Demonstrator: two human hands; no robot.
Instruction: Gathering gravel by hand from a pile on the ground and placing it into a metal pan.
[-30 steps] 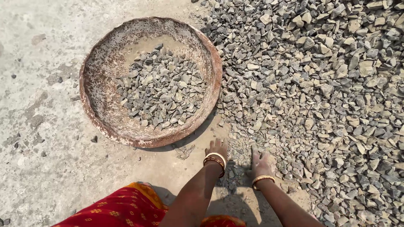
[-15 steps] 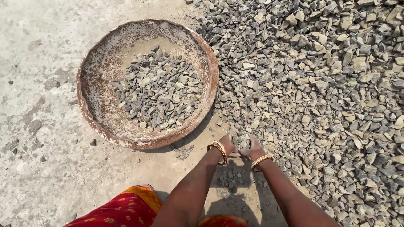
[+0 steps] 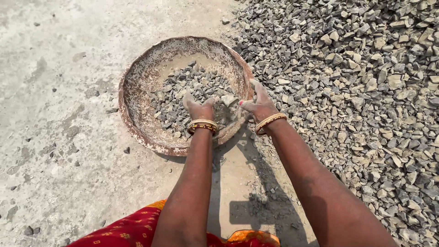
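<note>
Both hands hover over the near rim of the wide, round, rusted metal pan (image 3: 137, 82): the left hand (image 3: 199, 107) and the right hand (image 3: 258, 103) are spread open with palms turned toward each other, and small grey crushed stones (image 3: 226, 103) tumble down between them onto the heap of grey stone chips (image 3: 190, 98) already lying in the pan. Neither hand grips anything; the fingers are loosened, and each wrist wears gold-coloured bangles (image 3: 202, 125). The pan sits on the pale, dusty concrete ground (image 3: 59, 137), its right edge just beside the large spread of loose grey gravel (image 3: 356, 91) that covers the right side of the view. A fold of red patterned cloth (image 3: 132, 231) shows at the bottom edge. By the look of it, the step in hand is the emptying of a scooped handful into the pan, which appears roughly half filled. A further handful would call for both hands to reach back to the gravel and cup together under the stones.
</note>
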